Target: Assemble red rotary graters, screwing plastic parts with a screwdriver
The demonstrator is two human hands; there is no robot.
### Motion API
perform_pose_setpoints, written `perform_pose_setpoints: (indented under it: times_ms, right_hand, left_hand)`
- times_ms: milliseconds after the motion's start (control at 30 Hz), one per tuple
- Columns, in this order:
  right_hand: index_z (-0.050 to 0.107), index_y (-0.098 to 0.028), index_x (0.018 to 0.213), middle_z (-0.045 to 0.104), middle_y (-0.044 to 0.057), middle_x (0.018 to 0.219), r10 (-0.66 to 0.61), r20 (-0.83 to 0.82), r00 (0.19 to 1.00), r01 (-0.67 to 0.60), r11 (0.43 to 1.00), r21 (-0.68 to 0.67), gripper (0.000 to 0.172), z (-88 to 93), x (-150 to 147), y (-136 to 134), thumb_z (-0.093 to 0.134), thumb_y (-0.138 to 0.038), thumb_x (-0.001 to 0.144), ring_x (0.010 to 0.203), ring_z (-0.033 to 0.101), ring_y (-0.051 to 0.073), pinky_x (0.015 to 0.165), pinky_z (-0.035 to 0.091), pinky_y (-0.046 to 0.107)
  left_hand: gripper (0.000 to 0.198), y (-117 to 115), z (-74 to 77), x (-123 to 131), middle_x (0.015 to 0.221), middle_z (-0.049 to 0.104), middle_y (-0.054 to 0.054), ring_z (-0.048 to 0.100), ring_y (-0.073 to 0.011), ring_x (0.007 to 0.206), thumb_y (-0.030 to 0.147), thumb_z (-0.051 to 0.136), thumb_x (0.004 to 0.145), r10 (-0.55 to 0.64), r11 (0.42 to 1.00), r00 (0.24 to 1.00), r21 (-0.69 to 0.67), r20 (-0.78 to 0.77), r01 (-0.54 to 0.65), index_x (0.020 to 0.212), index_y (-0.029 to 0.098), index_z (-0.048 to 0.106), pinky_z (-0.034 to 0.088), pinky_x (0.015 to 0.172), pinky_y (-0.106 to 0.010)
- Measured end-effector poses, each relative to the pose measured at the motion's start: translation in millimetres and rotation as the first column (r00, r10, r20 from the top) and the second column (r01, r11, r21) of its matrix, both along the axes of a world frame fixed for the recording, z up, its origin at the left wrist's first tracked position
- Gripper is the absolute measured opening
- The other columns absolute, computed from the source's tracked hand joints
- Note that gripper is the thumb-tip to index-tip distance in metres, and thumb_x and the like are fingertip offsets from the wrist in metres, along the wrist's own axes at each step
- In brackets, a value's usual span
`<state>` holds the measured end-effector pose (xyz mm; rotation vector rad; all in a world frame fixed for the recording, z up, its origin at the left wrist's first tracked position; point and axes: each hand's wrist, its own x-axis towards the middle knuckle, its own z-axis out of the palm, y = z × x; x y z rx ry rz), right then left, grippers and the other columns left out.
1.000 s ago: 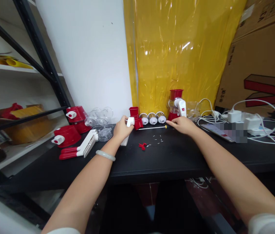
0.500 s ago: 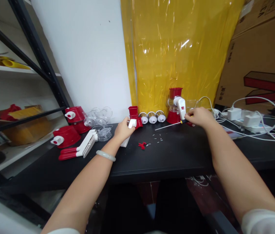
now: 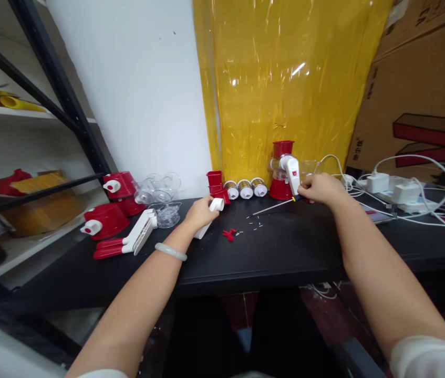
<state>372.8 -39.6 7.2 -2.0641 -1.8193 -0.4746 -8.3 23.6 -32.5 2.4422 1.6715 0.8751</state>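
My left hand (image 3: 197, 214) is closed around a white crank handle (image 3: 203, 231); its round socket end sticks out past the fingertips and its far part is hidden by the hand. My right hand (image 3: 319, 187) grips a screwdriver (image 3: 271, 209), whose long shaft slants down to the left. The tip is at the table beside small scattered screws (image 3: 260, 224); whether it touches one I cannot tell. Red wing-shaped pieces (image 3: 229, 234) lie between the hands. Behind the screwdriver stands an assembled red and white rotary grater (image 3: 282, 173).
Red grater bases (image 3: 107, 220), clear plastic parts (image 3: 167, 191) and white handles with red grips (image 3: 139, 233) are at the left. Along the back are a red hopper part (image 3: 216, 184) and three drum blades (image 3: 246, 189). White chargers and cables (image 3: 405, 194) crowd the right.
My left hand has turned the crank handle slightly and lowered its socket end. The screwdriver tip has dropped and shifted left towards the screws.
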Motion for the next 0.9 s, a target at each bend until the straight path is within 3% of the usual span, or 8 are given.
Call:
perform_pose_setpoints:
  times_ms: [767,900]
  right_hand:
    - [0.073,-0.022,0.067,0.068,0.007,0.067,0.070,-0.039,0.997,-0.068,0.997,0.038,0.034,-3.4,-2.2,4.3,0.051,-0.047,0.074,0.062,0.058,0.020,0.054,0.031,0.029]
    - [0.070,-0.022,0.062,0.066,0.006,0.063,0.106,-0.102,0.989,-0.099,0.993,0.071,0.033,-5.2,-4.6,7.0,0.051,-0.046,0.074,0.059,0.056,0.019,0.053,0.030,0.029]
  left_hand:
    - [0.041,-4.3,2.6,1.4,0.108,0.073,-0.006,0.067,-0.0258,0.098,0.034,0.071,0.068,-0.065,0.986,0.987,-0.162,-0.149,0.040,0.107,0.022,0.071,0.048,0.083,-0.030]
    - [0.058,-2.4,0.9,2.1,0.117,0.068,-0.012,0.065,-0.0277,0.103,0.035,0.073,0.067,-0.065,0.994,0.994,-0.094,-0.082,0.057,0.121,0.017,0.063,0.049,0.087,-0.034]
